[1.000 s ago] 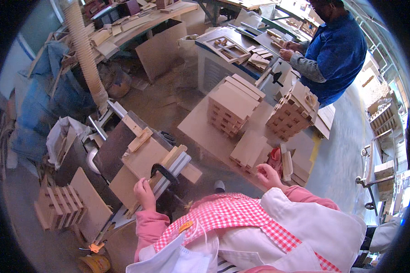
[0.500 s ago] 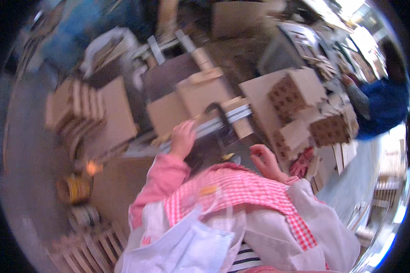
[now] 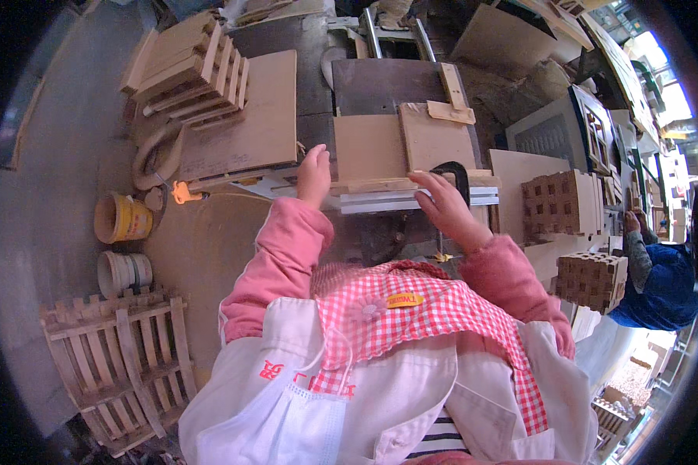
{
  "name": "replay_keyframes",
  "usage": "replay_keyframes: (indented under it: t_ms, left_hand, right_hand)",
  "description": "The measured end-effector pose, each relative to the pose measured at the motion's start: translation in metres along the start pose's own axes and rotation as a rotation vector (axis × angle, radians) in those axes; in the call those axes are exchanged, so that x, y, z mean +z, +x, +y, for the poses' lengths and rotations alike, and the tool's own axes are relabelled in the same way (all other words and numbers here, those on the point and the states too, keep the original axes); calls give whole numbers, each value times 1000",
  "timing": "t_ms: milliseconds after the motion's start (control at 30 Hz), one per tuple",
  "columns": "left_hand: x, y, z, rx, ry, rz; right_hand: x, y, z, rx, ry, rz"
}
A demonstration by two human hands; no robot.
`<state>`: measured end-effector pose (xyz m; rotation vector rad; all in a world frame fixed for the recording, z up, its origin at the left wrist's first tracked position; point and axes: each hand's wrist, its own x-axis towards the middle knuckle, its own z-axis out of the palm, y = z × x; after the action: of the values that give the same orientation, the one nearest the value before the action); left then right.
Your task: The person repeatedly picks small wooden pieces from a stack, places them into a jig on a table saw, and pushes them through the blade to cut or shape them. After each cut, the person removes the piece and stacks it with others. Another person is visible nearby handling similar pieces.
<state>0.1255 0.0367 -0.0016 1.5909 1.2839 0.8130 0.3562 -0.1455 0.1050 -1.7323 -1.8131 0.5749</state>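
Note:
My right hand (image 3: 451, 211) rests its stretched fingers on a pale wooden strip (image 3: 372, 185) at the front of the machine table (image 3: 388, 81). A black curved handle or clamp (image 3: 462, 186) stands just beside it. My left hand (image 3: 313, 178) is raised at the strip's left end, fingers stretched up and nothing visible in them. Behind the strip lie a flat brown board (image 3: 368, 147) and a second board (image 3: 440, 143), with wooden blocks (image 3: 451, 113) at its far edge. A silver metal rail (image 3: 411, 202) runs along the front, below the strip.
On the left, slotted wooden pieces (image 3: 202, 70) are stacked by a large board (image 3: 240, 116). A yellow bucket (image 3: 123, 217), a white bucket (image 3: 124, 273) and a pallet (image 3: 120, 364) stand on the floor. At right are notched blocks (image 3: 562, 203) and a person in blue (image 3: 659, 287).
The view has turned and steadied. My right hand has moved from near my apron up to the wooden strip. My left hand stays by the strip's left end.

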Motion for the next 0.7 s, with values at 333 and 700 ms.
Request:
replay_keyframes:
  t_ms: [333, 700]
  left_hand:
    - [14, -8, -22, -248, -193, -165]
    - [0, -30, -22, -318, -197, -208]
  right_hand:
    - [56, 157, 52, 58, -388, -129]
    - [67, 195, 80, 74, -572, -294]
